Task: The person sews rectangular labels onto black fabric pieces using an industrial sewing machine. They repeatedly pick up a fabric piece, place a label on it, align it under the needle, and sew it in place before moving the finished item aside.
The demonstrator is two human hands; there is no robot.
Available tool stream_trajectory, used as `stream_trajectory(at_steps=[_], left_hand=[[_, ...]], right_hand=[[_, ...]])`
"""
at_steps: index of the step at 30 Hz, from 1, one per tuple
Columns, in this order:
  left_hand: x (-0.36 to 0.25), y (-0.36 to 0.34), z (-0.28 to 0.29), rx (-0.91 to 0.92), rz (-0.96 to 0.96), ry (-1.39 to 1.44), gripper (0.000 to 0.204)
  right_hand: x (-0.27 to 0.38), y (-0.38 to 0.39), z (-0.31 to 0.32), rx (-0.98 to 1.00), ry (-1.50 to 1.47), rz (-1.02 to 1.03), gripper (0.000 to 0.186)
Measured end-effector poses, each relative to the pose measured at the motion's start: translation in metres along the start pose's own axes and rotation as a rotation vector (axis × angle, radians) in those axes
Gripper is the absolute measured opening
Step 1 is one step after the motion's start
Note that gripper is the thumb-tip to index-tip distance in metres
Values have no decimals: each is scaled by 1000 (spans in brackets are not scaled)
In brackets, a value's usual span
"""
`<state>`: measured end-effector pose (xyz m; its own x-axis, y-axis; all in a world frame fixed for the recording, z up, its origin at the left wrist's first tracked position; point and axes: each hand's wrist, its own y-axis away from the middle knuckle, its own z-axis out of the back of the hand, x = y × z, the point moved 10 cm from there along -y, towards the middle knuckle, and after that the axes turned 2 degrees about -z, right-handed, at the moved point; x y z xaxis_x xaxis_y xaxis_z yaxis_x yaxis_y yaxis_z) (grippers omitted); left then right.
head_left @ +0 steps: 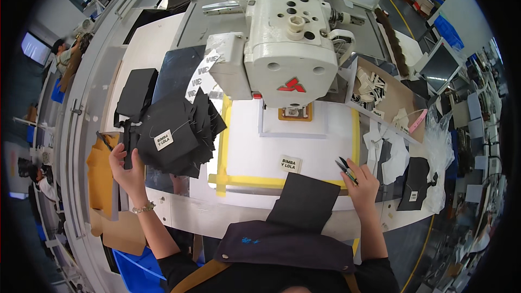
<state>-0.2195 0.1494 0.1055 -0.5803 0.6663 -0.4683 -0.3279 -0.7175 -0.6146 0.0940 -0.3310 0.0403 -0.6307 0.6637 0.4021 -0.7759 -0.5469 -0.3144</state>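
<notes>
While right fingers (359, 173) hold snips (345, 169), lettered label (291, 164) lies nearby.

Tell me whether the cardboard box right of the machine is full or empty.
Partly filled: small pale labels lie heaped inside the cardboard box, while some of its brown bottom shows bare.

Left hand (129, 176) is beside the black stack (182, 130), fingers parted; contact unclear. Right hand (362, 189) grips snips (345, 170), blades pointing up-left. One label (290, 164) lies on the white board (249, 152), between sewing machine (287, 57) and black sheet (306, 201). Open box (415, 100) stands right.
</notes>
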Motion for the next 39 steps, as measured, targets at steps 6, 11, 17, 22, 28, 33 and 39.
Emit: stream_trajectory(at_steps=[6,11,17,22,28,33,39], left_hand=[[-104,17,-39,37,-461,-8,29],[-196,45,-105,288,-675,267,24],[-294,108,-129,422,-1008,483,24],[-306,133,-140,541,-1010,571,26],[-309,144,-151,601,-989,622,27],[-323,145,-146,628,-1027,655,22],[-325,145,-148,636,-1006,664,26]], right_hand=[[4,15,-3,49,119,76,36],[4,-13,11,-92,195,174,21],[-59,-50,33,-73,317,-11,14],[-119,-22,107,-277,375,-300,11],[-169,30,107,-190,215,-470,22],[-166,30,92,-136,177,-517,37],[-159,26,73,-66,128,-491,43]])
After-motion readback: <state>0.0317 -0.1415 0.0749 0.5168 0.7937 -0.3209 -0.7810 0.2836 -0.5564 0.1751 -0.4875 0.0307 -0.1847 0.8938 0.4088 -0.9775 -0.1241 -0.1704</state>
